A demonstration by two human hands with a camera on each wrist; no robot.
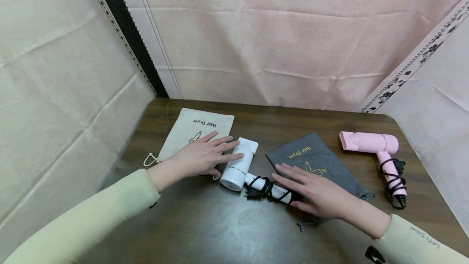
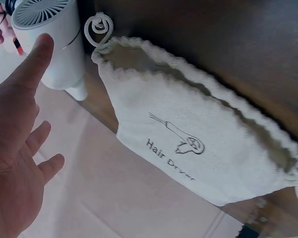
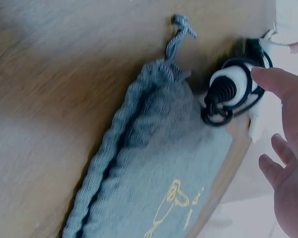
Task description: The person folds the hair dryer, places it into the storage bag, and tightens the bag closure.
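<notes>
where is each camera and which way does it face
Head: worn there, facing forward and down at the wooden table; left hand, right hand and pale green sleeves show.
Left wrist: worn there, facing the cream drawstring bag; left hand at left edge, sliver of right hand.
Right wrist: worn there, facing the dark gray drawstring bag; right hand at right edge, sliver of left hand.
Both wrist views share the white hair dryer.

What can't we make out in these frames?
- Head: lower part of the cream bag, behind the left hand.
- Head: white dryer, handle tip partly behind the right hand.
- Right wrist: one end of the dark bag, cut off by the bottom edge; its lettering too blurred.
</notes>
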